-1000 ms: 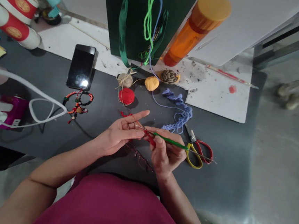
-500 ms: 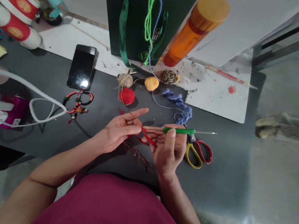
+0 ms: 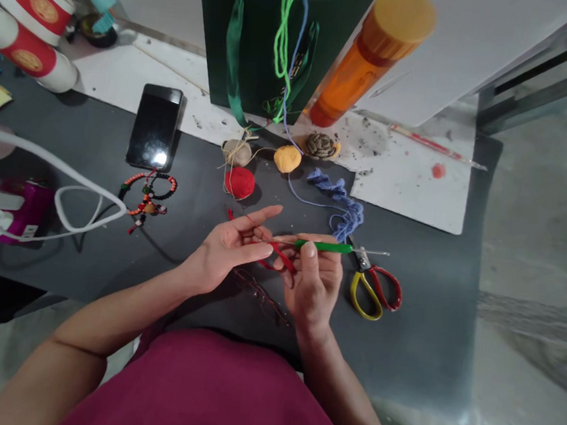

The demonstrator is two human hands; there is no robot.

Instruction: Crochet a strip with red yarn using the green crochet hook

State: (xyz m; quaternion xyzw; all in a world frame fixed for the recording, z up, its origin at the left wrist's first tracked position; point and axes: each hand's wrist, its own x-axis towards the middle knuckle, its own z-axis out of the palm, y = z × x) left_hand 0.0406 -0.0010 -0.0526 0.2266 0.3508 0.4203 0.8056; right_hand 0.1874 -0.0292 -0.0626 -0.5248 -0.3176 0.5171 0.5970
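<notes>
Red yarn piece spans between your hands in the head view, above the grey table — your left hand pinches its end, one finger extended, and your right hand grips the green-handled hook — scissors lie near that hand.

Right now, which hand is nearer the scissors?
Right. The right hand, holding the green-handled hook, is just to the left of the scissors; the left hand is farther left, on the right hand's far side from them.
</notes>
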